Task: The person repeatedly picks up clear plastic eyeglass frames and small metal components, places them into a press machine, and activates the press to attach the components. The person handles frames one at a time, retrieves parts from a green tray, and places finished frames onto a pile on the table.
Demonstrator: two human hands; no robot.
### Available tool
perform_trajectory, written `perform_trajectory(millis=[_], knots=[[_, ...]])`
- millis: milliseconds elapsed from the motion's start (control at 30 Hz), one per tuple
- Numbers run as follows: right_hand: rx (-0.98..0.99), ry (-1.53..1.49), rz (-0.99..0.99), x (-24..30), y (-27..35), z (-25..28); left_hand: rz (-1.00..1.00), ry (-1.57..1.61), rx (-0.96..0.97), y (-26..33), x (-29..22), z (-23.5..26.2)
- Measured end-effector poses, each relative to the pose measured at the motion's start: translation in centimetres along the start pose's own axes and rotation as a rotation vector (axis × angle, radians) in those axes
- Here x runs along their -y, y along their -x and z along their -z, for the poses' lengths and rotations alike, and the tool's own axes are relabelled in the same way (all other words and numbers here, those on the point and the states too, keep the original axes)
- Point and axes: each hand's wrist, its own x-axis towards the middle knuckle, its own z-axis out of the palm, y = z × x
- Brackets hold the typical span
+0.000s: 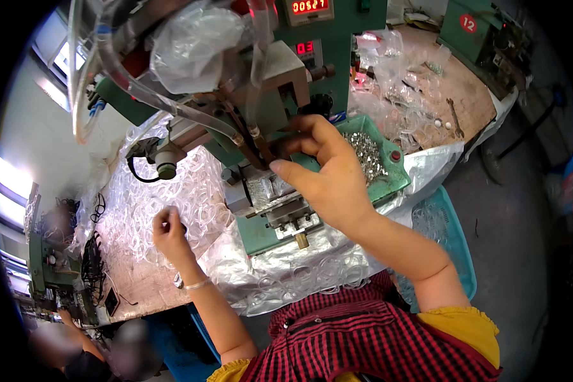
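Whether anything is being gripped cannot be told: the right hand [336,173] is being held at the machine head [283,69], the left hand [170,233] curled beside heaped clear loops [200,184]. Loading is seemingly being done; careful alignment is being needed.

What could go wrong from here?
Pinch: the right-hand grip is close to the machine, so a stroke might catch it.
Snag: clear loops lie heaped by the left-hand grip; lifting one could drag others.
Spill: the open green tray of small metal bits sits near the right-hand grip; a bump might scatter them.
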Motion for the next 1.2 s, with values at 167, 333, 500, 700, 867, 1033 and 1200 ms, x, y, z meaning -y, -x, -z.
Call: perform_trajectory(millis=[167,333,500,700,867,1033,1200], knots=[[-0.023,0.065,0.116,-1.7,0.1,1.6,-0.520,0.521,0.087,4.5,-9.6,0.6],[-0.335,0.393,0.109,-3.8,-0.7,6.4,-0.655,0.674,0.460,6.0,-13.9,0.5],[-0.283,0.301,-0.044,-4.0,0.8,7.6,-0.658,0.360,0.283,4.6,-15.4,-4.1],[-0.020,0.316,0.122,-0.9,1.2,2.4,-0.639,0.560,0.316,6.7,-13.0,-4.9],[-0.090,0.398,0.332,-2.6,1.2,0.4,-0.444,0.726,0.201,7.0,-10.6,-3.8],[-0.116,0.094,0.199,-3.4,1.2,-0.8,-0.706,0.674,0.219,7.0,-14.7,-3.2],[-0.118,-0.006,0.231,-3.6,1.6,-1.5,-0.711,0.639,0.250,4.1,-14.2,-4.9]])
